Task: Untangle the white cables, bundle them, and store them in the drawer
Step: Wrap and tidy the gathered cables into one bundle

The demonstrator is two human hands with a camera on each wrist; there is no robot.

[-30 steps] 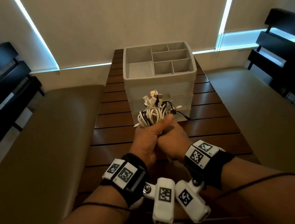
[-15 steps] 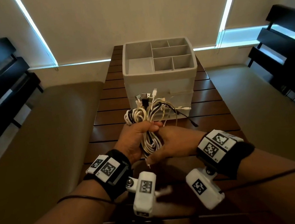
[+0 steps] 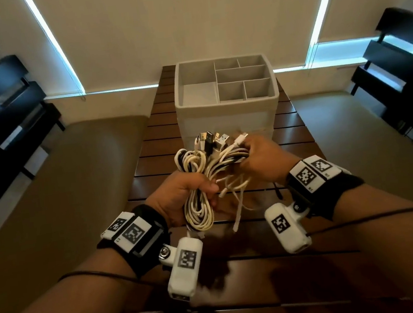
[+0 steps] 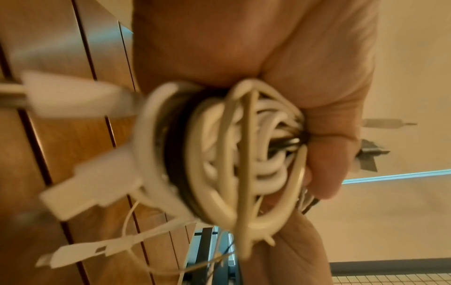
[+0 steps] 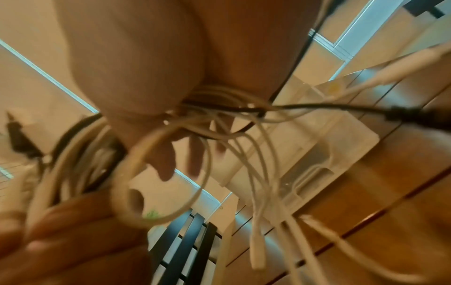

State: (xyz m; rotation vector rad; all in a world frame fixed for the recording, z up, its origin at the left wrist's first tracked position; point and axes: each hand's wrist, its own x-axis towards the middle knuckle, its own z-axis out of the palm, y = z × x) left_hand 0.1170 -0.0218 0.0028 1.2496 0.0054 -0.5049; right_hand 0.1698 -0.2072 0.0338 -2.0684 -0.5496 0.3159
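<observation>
My left hand (image 3: 179,196) is curled round the coiled white cables (image 3: 198,183) at frame centre; my right hand (image 3: 265,159) clamps strands pulled toward the right, black leads mixed in, plugs dangling above the tabletop (image 3: 292,122). Untangling looks part done to me. Bundling remains, and the organiser's drawer (image 3: 227,125), upper centre, looks closed.

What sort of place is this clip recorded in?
Probably a lounge or waiting room: a slatted wooden table between two cushioned benches, with blinds drawn over the windows. Both hands hold cables here.
</observation>
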